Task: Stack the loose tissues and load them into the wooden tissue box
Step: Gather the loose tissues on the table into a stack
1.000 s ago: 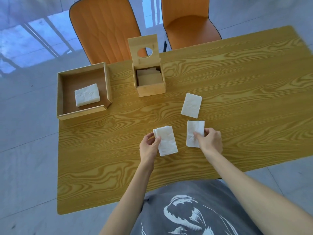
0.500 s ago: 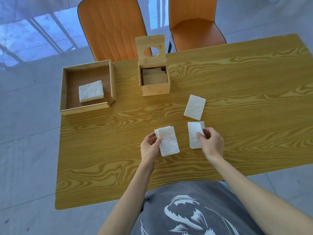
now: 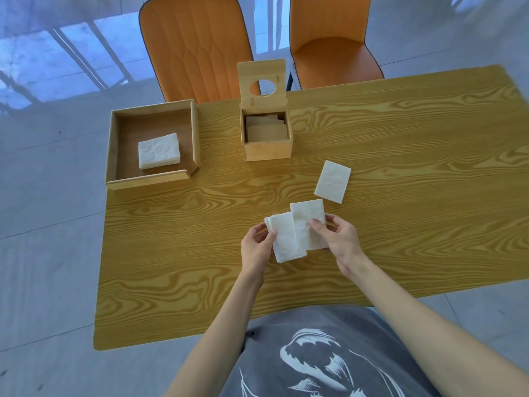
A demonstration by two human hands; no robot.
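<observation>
My left hand (image 3: pixel 256 247) grips the left edge of a small stack of white tissues (image 3: pixel 283 239) near the table's front middle. My right hand (image 3: pixel 340 242) holds a single folded tissue (image 3: pixel 307 222) that partly overlaps the stack's right side. Another loose tissue (image 3: pixel 332 181) lies flat further back on the right. The wooden tissue box (image 3: pixel 267 138) stands open behind them, its lid (image 3: pixel 262 78) with a round hole tipped upright; its inside looks brown, no white tissue showing.
A shallow wooden tray (image 3: pixel 194 138) at the back left holds a folded white tissue pile (image 3: pixel 159 150). Two orange chairs (image 3: pixel 197 47) stand behind the wooden table (image 3: pixel 415 167). The table's front edge is close to my body.
My right hand lifted the single tissue off the table and carried it left onto the stack that my left hand holds. The camera view shifted slightly.
</observation>
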